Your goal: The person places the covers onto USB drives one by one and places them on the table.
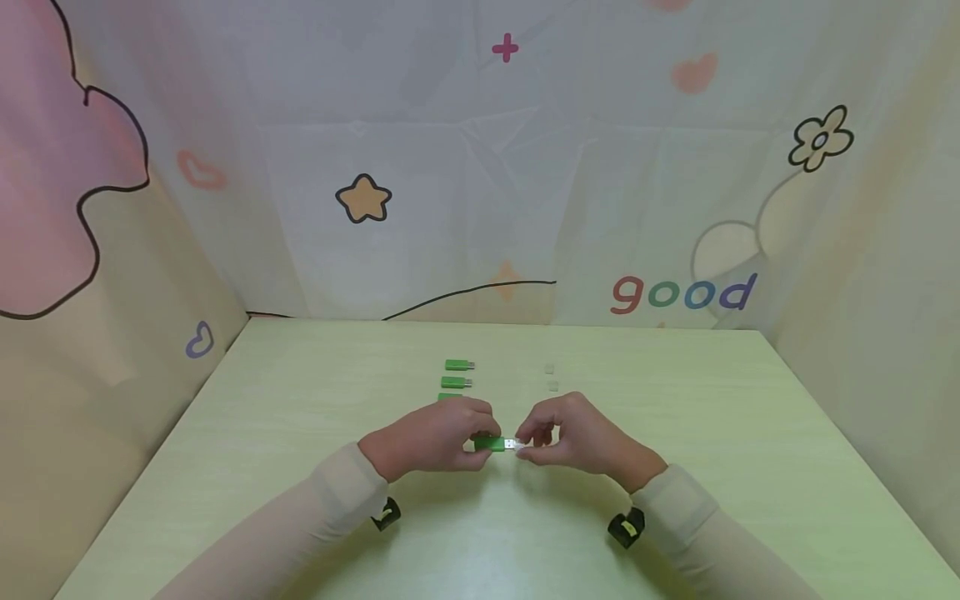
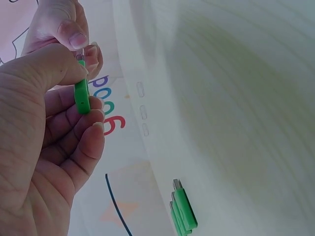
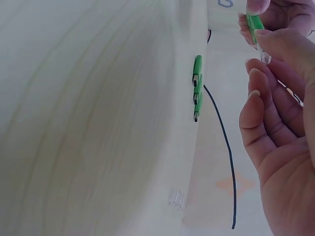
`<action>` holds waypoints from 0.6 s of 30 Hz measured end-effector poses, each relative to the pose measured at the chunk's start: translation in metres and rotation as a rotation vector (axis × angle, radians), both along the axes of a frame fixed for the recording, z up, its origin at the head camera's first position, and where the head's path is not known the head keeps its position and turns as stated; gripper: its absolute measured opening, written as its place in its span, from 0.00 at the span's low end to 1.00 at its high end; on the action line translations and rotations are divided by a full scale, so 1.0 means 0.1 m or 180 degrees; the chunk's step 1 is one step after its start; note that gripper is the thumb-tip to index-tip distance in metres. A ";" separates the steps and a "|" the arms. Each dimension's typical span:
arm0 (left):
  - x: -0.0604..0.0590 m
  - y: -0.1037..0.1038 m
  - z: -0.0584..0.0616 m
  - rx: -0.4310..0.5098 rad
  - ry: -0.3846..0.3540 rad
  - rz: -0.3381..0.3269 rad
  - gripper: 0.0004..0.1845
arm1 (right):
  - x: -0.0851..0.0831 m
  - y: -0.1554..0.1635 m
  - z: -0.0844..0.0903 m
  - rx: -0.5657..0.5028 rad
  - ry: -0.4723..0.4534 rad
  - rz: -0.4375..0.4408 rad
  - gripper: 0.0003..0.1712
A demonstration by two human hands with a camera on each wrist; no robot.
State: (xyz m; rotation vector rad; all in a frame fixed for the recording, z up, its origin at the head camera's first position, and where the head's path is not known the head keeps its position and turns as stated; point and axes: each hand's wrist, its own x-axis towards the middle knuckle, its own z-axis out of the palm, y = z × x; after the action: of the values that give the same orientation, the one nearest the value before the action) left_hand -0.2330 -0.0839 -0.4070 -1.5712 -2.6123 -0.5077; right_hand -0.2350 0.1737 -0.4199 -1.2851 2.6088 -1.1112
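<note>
A green USB stick [image 1: 490,443] is pinched between the thumb and fingers of my left hand [image 1: 442,433], its metal plug pointing right. My right hand [image 1: 581,437] pinches a small clear cap [image 3: 266,57] at the plug end of that stick. In the left wrist view, the held stick's green body shows below the left thumb, while the right fingers partly hide the plug. How far the cap covers the plug I cannot tell. Both hands are above the table, close together.
Three more green USB sticks [image 1: 456,382] lie in a column beyond my left hand, the nearest partly hidden by it. Clear caps [image 1: 552,386] lie beyond my right hand; the left wrist view shows three. A printed cloth [image 1: 450,208] hangs behind the pale table [image 1: 300,383].
</note>
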 end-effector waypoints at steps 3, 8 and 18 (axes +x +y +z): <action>0.00 0.00 0.00 0.0026 -0.0018 -0.0023 0.03 | 0.00 -0.01 0.00 0.0007 0.0017 0.0001 0.04; 0.00 0.00 -0.02 0.0057 0.0034 -0.0058 0.03 | 0.01 -0.03 -0.01 -0.0022 0.0046 0.0038 0.04; 0.00 0.00 -0.01 0.0021 0.0111 -0.0086 0.03 | 0.00 -0.05 -0.04 -0.0158 0.0076 0.0149 0.03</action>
State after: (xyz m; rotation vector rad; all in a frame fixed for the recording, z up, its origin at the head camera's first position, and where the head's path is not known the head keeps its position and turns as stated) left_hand -0.2325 -0.0835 -0.4079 -1.6008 -2.5645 -0.4857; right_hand -0.2350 0.1690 -0.4241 -1.3698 2.5692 -1.1676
